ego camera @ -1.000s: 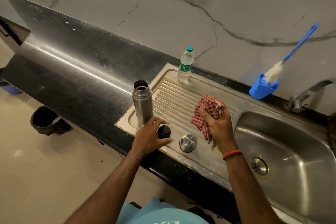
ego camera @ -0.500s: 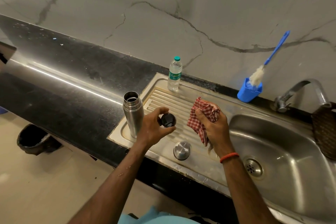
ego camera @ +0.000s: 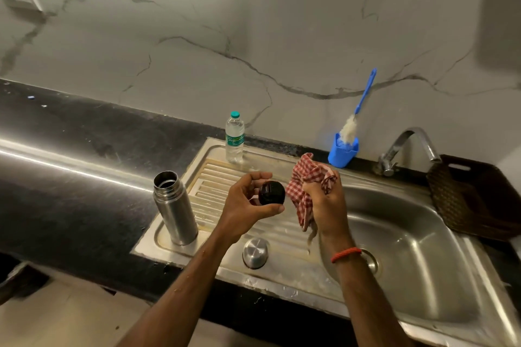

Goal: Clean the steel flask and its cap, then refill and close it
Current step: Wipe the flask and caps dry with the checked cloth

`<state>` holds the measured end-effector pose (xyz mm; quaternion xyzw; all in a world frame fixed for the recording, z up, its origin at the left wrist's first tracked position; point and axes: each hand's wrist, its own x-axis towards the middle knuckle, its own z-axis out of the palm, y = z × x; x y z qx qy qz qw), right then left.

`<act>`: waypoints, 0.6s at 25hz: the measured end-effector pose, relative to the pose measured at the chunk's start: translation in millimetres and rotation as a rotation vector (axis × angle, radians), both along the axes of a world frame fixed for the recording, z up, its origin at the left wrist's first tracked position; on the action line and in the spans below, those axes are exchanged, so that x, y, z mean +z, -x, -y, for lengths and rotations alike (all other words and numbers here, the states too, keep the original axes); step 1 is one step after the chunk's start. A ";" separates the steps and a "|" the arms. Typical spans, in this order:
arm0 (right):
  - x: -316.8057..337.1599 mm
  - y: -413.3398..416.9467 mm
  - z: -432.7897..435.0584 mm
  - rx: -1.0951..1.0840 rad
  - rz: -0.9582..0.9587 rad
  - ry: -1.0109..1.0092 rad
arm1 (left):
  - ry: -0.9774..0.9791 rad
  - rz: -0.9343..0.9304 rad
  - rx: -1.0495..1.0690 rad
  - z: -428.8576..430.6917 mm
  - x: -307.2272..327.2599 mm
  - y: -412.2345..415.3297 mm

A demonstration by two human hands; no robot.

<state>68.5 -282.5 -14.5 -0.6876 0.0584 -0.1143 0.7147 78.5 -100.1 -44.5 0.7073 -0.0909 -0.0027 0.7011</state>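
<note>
- 1 black counter (ego camera: pixel 84 149) runs across the view, and its left end is cut off by the frame.
- 1 steel sink (ego camera: pixel 296 290) with a ribbed drainboard is set in it. The right arm hides part of the drain, and the basin's near-right corner leaves the frame.
- 1 dark woven basket (ego camera: pixel 473 200) sits at the basin's far right, partly cut off.
- 1 steel flask (ego camera: pixel 176 210) stands upright and uncapped on the drainboard's left end, apart from both hands. Its inside is too dark to read.
- 2 hands are in view.
  - The left hand (ego camera: pixel 245 205) curls thumb and fingers round 1 black stopper (ego camera: pixel 271 192), held above the drainboard.
  - The right hand (ego camera: pixel 327 203) grips 1 red-checked cloth (ego camera: pixel 307 183), bunched just beside the stopper. I cannot tell whether they touch.
- 1 clear water bottle (ego camera: pixel 234 139), capped, stands at the drainboard's back edge.
- 1 blue-handled brush (ego camera: pixel 363 98) leans in 1 blue holder (ego camera: pixel 342 152) near 1 tap (ego camera: pixel 406 146).
- 1 steel cap (ego camera: pixel 255 252) rests closed end up on the drainboard's near edge.
</note>
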 end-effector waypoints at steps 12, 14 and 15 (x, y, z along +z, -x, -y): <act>27.9 12.3 41.1 0.306 0.352 0.613 | 0.443 -0.156 -0.022 93.0 45.6 10.0; 27.7 16.6 43.5 0.207 0.432 0.830 | 0.460 -0.236 0.086 109.3 51.8 18.4; 25.4 18.1 46.3 0.176 0.514 0.964 | 0.390 -0.260 0.131 111.9 51.3 19.8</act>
